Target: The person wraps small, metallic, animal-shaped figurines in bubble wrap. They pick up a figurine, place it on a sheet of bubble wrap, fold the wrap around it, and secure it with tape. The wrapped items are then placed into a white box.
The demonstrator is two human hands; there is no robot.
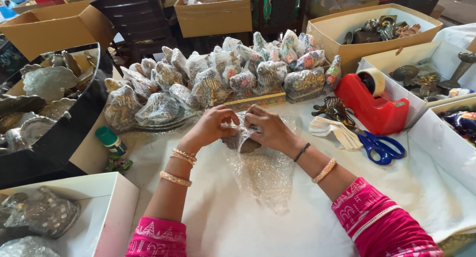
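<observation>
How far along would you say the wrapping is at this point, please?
Done: a large heap of bubble-wrapped ornaments is stacked at the table's far side. In hand: the left hand and right hand fold a bubble-wrap sheet around one small dark piece. Left: an unwrapped metal figure beside the red tape dispenser, and more bare pieces in the cardboard box.
</observation>
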